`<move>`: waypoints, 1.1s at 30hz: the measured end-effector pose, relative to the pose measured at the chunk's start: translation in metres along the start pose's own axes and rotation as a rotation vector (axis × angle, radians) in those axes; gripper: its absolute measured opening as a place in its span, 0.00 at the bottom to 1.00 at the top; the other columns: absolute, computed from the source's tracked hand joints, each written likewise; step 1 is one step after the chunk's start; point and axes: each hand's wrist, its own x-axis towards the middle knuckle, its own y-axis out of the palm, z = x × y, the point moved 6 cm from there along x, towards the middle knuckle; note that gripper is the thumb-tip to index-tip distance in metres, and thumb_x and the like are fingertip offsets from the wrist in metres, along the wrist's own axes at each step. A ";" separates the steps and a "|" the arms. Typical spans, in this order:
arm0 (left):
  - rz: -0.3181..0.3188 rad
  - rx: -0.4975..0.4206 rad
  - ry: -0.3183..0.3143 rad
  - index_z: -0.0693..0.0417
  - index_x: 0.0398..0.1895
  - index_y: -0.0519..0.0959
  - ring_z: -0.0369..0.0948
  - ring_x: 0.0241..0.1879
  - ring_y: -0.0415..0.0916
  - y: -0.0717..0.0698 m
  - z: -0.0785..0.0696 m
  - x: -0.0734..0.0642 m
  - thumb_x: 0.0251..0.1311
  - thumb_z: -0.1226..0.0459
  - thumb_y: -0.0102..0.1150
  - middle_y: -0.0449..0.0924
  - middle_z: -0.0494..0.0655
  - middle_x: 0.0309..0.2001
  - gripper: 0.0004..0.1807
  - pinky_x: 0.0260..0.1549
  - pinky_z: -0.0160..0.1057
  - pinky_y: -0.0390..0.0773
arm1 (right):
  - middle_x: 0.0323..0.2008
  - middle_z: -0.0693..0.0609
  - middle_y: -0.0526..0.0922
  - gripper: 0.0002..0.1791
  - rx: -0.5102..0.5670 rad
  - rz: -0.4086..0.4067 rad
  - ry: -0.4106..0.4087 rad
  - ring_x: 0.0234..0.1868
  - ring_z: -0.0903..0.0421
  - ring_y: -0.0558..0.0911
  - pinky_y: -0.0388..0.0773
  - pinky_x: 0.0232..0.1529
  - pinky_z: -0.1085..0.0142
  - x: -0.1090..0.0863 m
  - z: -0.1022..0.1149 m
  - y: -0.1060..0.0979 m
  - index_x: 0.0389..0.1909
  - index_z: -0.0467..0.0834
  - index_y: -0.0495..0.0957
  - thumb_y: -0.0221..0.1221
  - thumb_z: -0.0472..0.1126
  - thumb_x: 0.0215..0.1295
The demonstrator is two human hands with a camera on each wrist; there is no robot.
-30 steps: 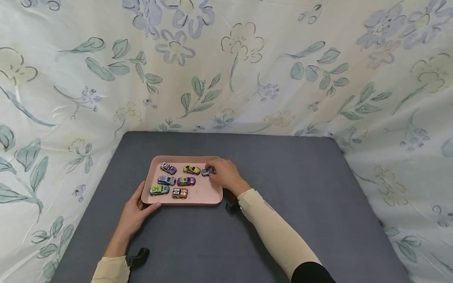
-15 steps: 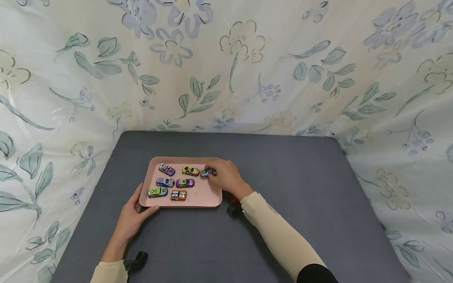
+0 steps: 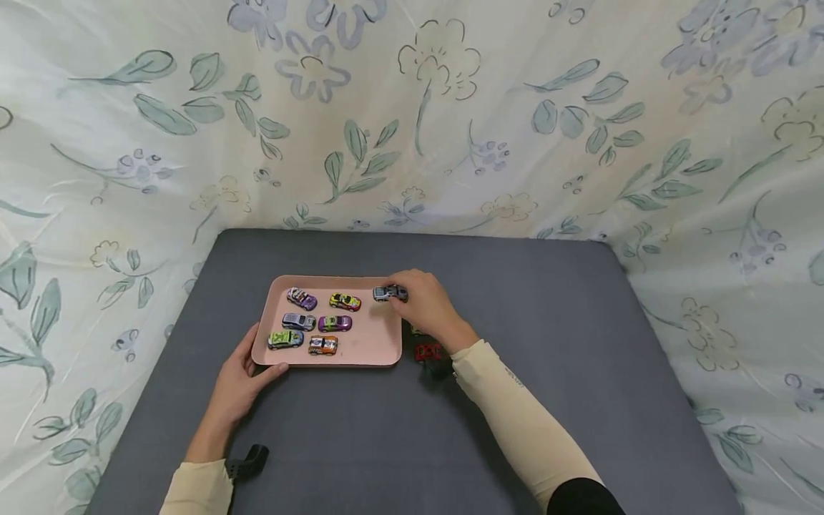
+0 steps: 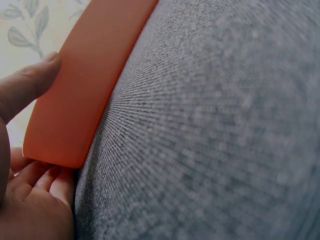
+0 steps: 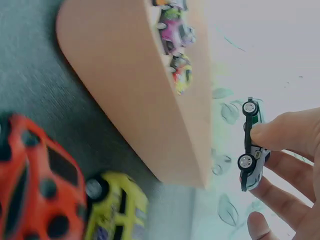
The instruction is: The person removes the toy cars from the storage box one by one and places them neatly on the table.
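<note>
A pink tray (image 3: 367, 343) lies on the grey table, bearing several small toy cars such as a purple one (image 3: 335, 324), a yellow one (image 3: 345, 302) and an orange one (image 3: 323, 345). My left hand (image 3: 234, 386) holds its front left corner; in the left wrist view the thumb (image 4: 37, 80) presses one wall and the fingers bend round the end. Over the back right corner, my right hand (image 3: 428, 304) pinches a grey toy car (image 3: 390, 293) between thumb and fingers. The right wrist view shows this car raised above the rim, its wheels facing the camera.
Beside the tray's right end, partly under my right forearm, stand a red toy car with black spots (image 5: 45, 185) and a yellow toy car (image 5: 117, 207). A floral cloth (image 3: 438, 129) hangs behind the grey table (image 3: 547, 322).
My right hand has lifted the grey toy car from the tray and moved slightly right. More of the red car beside the tray shows. The left hand stays at the corner.
</note>
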 end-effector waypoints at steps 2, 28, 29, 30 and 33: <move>-0.007 0.000 0.002 0.61 0.89 0.45 0.61 0.83 0.48 -0.001 0.001 -0.001 0.69 0.63 0.76 0.48 0.66 0.85 0.58 0.66 0.13 0.56 | 0.53 0.53 0.89 0.15 -0.010 -0.002 0.012 0.52 0.53 0.85 0.84 0.57 0.52 -0.001 -0.002 -0.005 0.57 0.50 0.90 0.71 0.37 0.72; 0.001 -0.026 0.017 0.64 0.89 0.44 0.62 0.83 0.51 -0.001 0.002 0.002 0.66 0.67 0.77 0.49 0.70 0.84 0.59 0.68 0.15 0.56 | 0.55 0.48 0.89 0.16 -0.033 0.023 0.156 0.57 0.46 0.85 0.84 0.58 0.46 -0.027 -0.053 -0.017 0.57 0.46 0.89 0.72 0.36 0.71; 0.000 -0.029 0.014 0.64 0.89 0.43 0.62 0.83 0.50 -0.001 0.002 0.002 0.67 0.67 0.77 0.49 0.69 0.85 0.59 0.69 0.16 0.56 | 0.55 0.47 0.89 0.16 -0.031 0.028 0.163 0.57 0.46 0.85 0.84 0.58 0.46 -0.028 -0.054 -0.016 0.57 0.46 0.89 0.72 0.36 0.71; 0.000 -0.034 0.012 0.63 0.89 0.43 0.61 0.83 0.50 -0.001 0.003 0.002 0.67 0.67 0.77 0.49 0.69 0.85 0.59 0.69 0.16 0.56 | 0.56 0.47 0.88 0.16 -0.028 0.032 0.170 0.57 0.46 0.85 0.85 0.57 0.46 -0.028 -0.056 -0.016 0.57 0.46 0.89 0.72 0.36 0.71; -0.002 -0.050 0.014 0.63 0.89 0.44 0.61 0.83 0.50 0.000 0.003 0.002 0.67 0.67 0.76 0.48 0.68 0.85 0.59 0.70 0.17 0.57 | 0.56 0.47 0.88 0.16 -0.032 0.049 0.188 0.57 0.46 0.85 0.85 0.57 0.46 -0.029 -0.060 -0.011 0.57 0.46 0.89 0.72 0.36 0.71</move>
